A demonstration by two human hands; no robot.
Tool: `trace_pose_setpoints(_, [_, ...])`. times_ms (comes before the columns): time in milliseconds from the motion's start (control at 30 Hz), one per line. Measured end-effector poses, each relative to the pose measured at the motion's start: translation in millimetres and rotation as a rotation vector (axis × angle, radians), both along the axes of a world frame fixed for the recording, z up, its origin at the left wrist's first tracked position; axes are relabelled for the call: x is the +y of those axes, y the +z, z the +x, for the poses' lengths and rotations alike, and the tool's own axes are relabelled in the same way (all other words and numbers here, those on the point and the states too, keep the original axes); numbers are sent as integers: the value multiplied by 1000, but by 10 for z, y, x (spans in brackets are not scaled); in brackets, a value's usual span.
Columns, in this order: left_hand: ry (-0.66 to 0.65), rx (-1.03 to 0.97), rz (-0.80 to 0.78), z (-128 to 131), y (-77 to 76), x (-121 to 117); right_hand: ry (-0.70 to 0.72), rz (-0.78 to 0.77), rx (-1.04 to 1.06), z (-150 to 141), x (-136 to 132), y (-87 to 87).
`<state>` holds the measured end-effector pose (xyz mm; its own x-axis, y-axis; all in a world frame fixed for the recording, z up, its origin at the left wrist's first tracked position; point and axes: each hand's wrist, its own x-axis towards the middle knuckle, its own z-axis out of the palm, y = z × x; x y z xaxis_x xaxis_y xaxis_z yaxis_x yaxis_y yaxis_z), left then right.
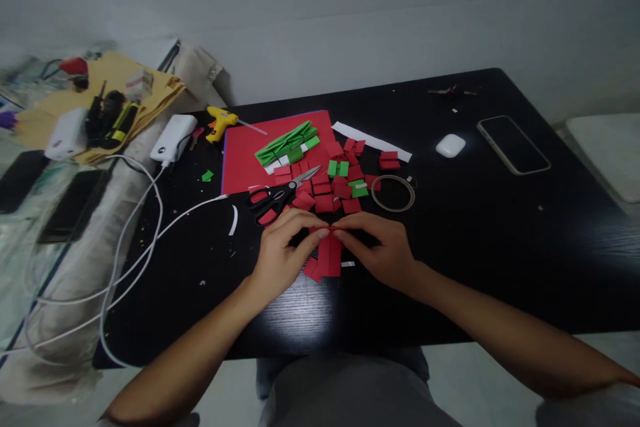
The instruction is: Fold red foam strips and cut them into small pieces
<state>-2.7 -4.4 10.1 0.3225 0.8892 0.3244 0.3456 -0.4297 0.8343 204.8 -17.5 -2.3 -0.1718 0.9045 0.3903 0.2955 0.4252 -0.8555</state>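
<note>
A red paper strip [329, 257] hangs down toward me, its upper end pinched between the thumbs and fingertips of both hands. My left hand [287, 245] grips it from the left, my right hand [383, 245] from the right, the fingertips almost meeting. Just beyond them lies a pile of folded red paper pieces [324, 203] with a few green ones [339, 168] among them. Black-handled scissors [280, 199] rest on the pile's left side, blades pointing right. A small red piece [313, 269] lies left of the strip's lower end.
Behind the pile are a red sheet [240, 163], folded green paper [287, 141] and a yellow glue gun [219, 124]. A tape ring [393, 209], an earbud case [451, 145] and a phone [513, 145] lie right. White cables [161, 213] and a power bank [173, 138] are left.
</note>
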Motion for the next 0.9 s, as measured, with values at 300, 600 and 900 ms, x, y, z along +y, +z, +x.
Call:
trace_pose_setpoints(300, [8,-6,-64,0,-10,-7,-29,-84,-22,15,-11,-35])
trace_pose_setpoints(600, [8,-16,-91,12,13,-9,-18,-141,16,12,-5,0])
trace_pose_setpoints(900, [2,-23,-97,11,12,-3,-6,-177,26,11,-6,5])
